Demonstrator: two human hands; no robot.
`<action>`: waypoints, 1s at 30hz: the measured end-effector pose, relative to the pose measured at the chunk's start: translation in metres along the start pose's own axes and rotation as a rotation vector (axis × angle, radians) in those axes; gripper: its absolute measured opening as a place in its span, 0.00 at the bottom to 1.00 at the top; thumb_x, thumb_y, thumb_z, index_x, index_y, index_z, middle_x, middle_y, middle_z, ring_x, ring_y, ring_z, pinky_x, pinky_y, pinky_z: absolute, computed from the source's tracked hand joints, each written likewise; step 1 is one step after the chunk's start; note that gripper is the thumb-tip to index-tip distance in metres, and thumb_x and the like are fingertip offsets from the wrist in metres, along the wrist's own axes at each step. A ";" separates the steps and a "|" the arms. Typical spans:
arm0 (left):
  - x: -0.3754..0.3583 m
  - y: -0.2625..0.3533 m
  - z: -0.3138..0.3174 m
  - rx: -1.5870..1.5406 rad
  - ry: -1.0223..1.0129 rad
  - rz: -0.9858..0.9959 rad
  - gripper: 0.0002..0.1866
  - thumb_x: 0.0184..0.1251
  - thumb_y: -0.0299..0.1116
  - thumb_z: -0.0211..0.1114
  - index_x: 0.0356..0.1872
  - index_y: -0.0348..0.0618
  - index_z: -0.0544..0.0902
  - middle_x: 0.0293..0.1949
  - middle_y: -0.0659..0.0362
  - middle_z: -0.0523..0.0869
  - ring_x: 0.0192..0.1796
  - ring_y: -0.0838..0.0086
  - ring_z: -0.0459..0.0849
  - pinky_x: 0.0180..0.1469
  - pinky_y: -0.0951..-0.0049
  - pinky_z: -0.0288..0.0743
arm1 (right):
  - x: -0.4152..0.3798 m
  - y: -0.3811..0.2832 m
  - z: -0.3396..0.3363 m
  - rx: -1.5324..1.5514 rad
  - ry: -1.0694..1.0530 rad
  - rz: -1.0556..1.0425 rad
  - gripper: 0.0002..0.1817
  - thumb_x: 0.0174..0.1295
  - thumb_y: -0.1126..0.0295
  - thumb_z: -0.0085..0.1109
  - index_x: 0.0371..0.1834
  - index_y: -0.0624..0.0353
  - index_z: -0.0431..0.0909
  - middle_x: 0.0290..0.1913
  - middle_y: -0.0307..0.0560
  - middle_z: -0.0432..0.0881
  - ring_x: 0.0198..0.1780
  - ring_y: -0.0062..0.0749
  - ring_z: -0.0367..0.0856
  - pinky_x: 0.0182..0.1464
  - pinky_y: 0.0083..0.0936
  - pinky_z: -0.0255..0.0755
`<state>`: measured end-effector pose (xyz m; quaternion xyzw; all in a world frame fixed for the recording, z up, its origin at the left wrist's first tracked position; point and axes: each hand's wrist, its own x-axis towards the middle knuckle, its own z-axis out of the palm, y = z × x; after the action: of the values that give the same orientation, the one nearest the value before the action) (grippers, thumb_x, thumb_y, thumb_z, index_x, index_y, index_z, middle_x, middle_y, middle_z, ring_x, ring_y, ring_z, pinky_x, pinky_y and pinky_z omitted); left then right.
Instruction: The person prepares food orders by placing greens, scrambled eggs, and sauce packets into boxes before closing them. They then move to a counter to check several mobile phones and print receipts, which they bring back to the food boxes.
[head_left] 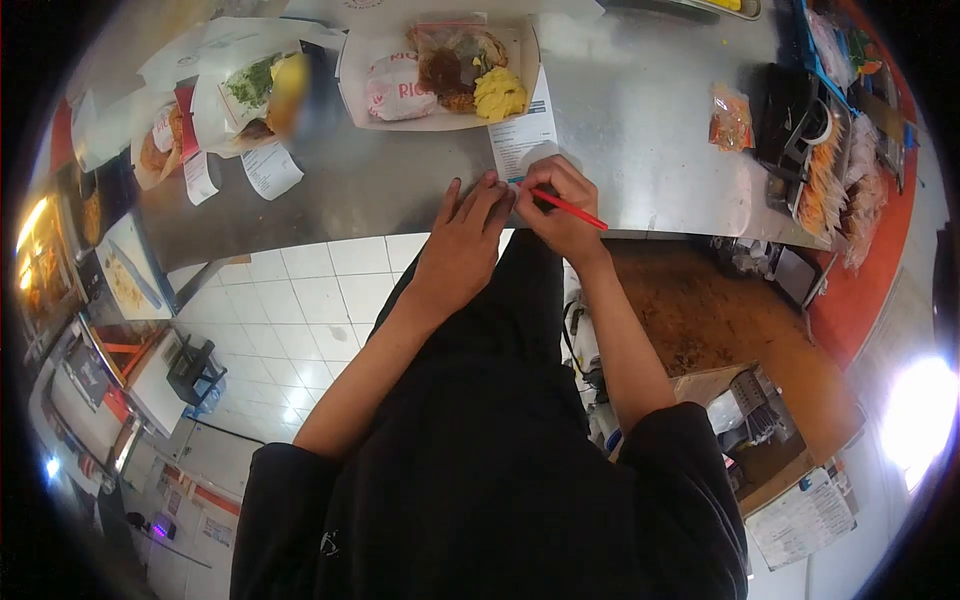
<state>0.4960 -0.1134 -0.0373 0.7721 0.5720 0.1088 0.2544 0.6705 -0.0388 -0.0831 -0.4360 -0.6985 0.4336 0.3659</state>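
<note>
At the near edge of the steel desk (640, 110), the right hand (562, 212) is closed around a thin red pen (566, 207), its tip on the white printed receipt slip (522, 135). The left hand (468, 235) lies flat with fingers extended, pinning the slip's lower end (holding nothing). Bare steel lies open to the right of the slip. Just beyond, touching the slip, a white paper tray (440, 120) holds a wrapped bun, brown meat and yellow mash.

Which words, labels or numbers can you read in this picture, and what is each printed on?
"RIC": red letters, cut off, on the white wrapped packet in the food box.
Receipt under the hands: print too small to read.
Receipts beside the other boxes: unreadable.
</note>
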 end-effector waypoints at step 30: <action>0.065 -0.053 -0.127 0.066 0.134 -0.050 0.35 0.62 0.43 0.76 0.70 0.50 0.75 0.77 0.42 0.64 0.82 0.45 0.59 0.80 0.33 0.49 | 0.074 -0.060 -0.089 -0.697 -0.283 -0.037 0.39 0.52 0.86 0.60 0.70 0.43 0.81 0.77 0.69 0.62 0.74 0.61 0.68 0.76 0.45 0.61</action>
<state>0.4149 -0.0065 0.0353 0.7567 0.6100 0.1349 0.1926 0.7065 0.0411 0.0139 -0.4575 -0.8555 0.2192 0.1035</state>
